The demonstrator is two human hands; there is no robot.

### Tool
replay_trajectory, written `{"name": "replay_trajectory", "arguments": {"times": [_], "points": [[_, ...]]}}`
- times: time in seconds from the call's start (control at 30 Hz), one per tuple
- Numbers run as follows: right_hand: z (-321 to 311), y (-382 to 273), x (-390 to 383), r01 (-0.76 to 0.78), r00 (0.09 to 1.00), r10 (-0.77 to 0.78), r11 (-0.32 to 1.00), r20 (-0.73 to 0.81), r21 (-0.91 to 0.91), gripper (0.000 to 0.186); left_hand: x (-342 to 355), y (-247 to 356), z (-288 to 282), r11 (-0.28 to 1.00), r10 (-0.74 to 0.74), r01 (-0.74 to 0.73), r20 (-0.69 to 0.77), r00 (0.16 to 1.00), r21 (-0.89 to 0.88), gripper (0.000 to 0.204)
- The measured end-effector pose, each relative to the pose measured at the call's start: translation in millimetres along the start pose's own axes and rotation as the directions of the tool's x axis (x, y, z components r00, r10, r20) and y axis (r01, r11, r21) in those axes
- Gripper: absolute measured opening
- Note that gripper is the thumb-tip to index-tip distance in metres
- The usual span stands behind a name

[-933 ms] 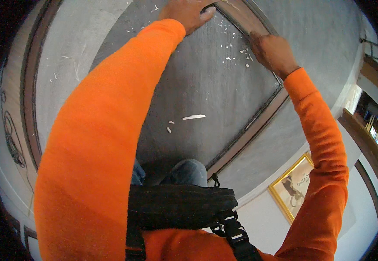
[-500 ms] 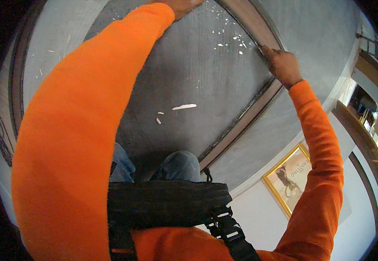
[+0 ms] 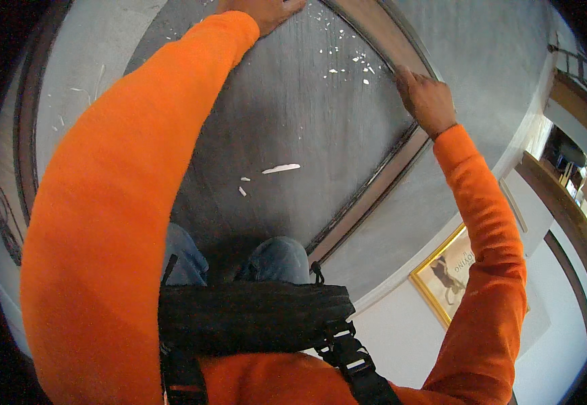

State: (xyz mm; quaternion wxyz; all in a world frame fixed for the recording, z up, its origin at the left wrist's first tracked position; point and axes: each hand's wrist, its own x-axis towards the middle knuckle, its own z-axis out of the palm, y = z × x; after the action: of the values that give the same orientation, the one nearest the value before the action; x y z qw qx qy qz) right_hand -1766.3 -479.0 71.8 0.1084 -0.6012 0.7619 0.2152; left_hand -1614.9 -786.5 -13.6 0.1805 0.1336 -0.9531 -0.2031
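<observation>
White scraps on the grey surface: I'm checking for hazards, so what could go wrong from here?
The right hand is at the brown strip, whose edge might scrape it. Loose white scraps nearby could scatter over the grey surface. The left hand is partly cut off at the top, so a slip might go unseen.

Scraps (image 3: 281, 169) on flr (image 3: 260, 128), L of strip (image 3: 376, 189); framed pic (image 3: 444, 271) to R, beyond strip.

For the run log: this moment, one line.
left hand: partly cropped; right hand: over brown strip, grip unclear; long white scrap: on dark panel
</observation>
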Motion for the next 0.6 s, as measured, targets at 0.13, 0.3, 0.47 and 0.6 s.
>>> {"name": "replay_trajectory", "arguments": {"times": [0.13, 0.3, 0.47, 0.6], "points": [[8.5, 6.0, 11.0, 0.067, 0.998, -0.068, 0.997, -0.020, -0.044, 0.023, -0.9, 1.5, 4.5, 1.000, 0.000, 0.000, -0.021, 1.000, -0.007, 0.040], [0.0, -1.4, 2.8, 0.001, 0.990, 0.011, 0.997, 0.141, -0.082, 0.020, -2.5, -3.2, 1.4, 1.000, 0.008, -0.008, -0.013, 1.000, -0.004, 0.041], [-4.9, 1.5, 10.1, 0.046, 0.994, -0.039, 0.997, 0.105, -0.064, 0.021, -0.3, 0.6, 6.0, 1.000, 0.015, -0.015, -0.005, 1.000, -0.016, 0.041], [9.1, 9.6, -9.2, 0.032, 0.992, -0.026, 0.998, 0.121, -0.050, 0.021, -2.8, -6.1, 0.0, 1.000, -0.001, 0.002, -0.012, 1.000, 0.013, 0.041]]}}
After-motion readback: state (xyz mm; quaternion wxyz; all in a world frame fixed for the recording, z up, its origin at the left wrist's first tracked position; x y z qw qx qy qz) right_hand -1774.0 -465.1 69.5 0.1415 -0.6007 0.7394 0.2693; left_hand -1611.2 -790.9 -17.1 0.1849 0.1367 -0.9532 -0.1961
